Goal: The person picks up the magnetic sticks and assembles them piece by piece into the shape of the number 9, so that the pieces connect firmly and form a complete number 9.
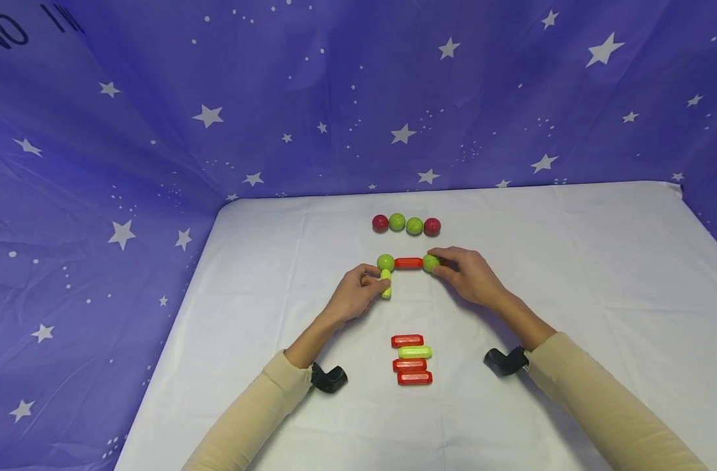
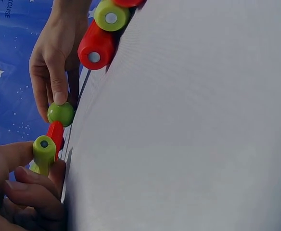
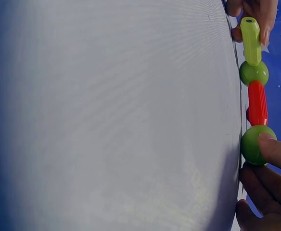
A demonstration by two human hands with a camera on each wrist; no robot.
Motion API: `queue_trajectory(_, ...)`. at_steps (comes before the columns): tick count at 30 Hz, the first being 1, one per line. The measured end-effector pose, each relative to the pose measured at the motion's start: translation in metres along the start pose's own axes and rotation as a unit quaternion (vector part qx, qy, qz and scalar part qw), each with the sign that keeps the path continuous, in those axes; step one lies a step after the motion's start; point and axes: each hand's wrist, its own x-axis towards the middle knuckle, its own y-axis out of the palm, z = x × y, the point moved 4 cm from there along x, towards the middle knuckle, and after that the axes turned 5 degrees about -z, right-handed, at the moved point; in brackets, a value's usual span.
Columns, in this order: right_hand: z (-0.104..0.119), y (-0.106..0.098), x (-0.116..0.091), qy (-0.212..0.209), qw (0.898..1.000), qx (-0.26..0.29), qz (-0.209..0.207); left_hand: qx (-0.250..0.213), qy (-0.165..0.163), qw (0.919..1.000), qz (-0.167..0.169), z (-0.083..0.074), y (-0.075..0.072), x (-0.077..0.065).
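My left hand (image 1: 355, 292) pinches a yellow-green magnetic rod (image 1: 386, 285) between thumb and fingers. The rod's far end meets a green ball (image 1: 385, 262), and its near end points toward me. From that ball a red rod (image 1: 408, 263) runs right to a second green ball (image 1: 431, 263). Thumb and fingers of my right hand (image 1: 470, 275) grip this second ball from its right side. In the right wrist view, the yellow-green rod (image 3: 251, 42), green ball (image 3: 254, 73), red rod (image 3: 257, 103) and gripped ball (image 3: 257, 145) form a joined chain.
Behind the chain, red balls (image 1: 380, 224) and green balls (image 1: 414, 226) stand in a row. Closer to me lie several loose rods, red ones (image 1: 414, 378) and a yellow-green one (image 1: 415, 352). Star-patterned blue cloth (image 1: 358, 98) rises beyond the white table (image 1: 570, 261).
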Motion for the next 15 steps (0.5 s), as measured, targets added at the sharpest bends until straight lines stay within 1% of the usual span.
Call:
queue_trajectory(6,-0.0002,0.0005,0.0004,-0.004,1.000,0.002,-0.001,0.011,0.008,0.9999,-0.004,0.0016,0.0003,0.0015)
queue_trajectory(11,0.0007,0.0003,0.0002,-0.002,1.000,0.003,0.001,0.018,0.007,0.9998,-0.009,0.0025,-0.0002,0.0019)
queue_trajectory(15,0.0016,-0.0003,0.0000,0.003,1.000,0.002,-0.001,0.034,0.011,0.9992,-0.015,0.0013,-0.0008,0.0014)
